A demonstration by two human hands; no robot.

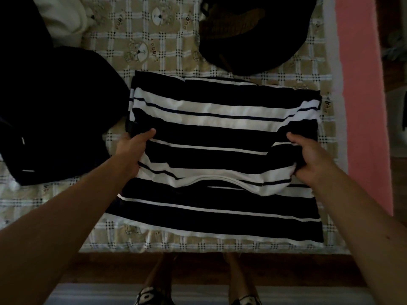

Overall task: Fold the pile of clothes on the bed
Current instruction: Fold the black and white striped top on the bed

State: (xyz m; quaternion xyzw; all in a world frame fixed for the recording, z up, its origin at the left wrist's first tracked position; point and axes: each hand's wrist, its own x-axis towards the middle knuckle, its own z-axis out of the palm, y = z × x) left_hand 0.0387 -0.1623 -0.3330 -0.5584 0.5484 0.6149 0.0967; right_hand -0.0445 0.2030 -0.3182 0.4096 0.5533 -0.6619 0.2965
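shirt (220, 155) on bed (154, 40), between heaps (55, 106).

Striped shirt (220, 133) is showing broad black and white bands, with thin navy lines running through the white. Bedsheet (167, 45) is showing beige under a white-and-blue check, with bear prints. Black garment (55, 111), cream garment (63, 16) and pink panel (361, 84) are showing plain.

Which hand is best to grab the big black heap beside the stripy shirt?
Left hand, probably: it grips the striped shirt beside the black heap; the right hand holds the far side.
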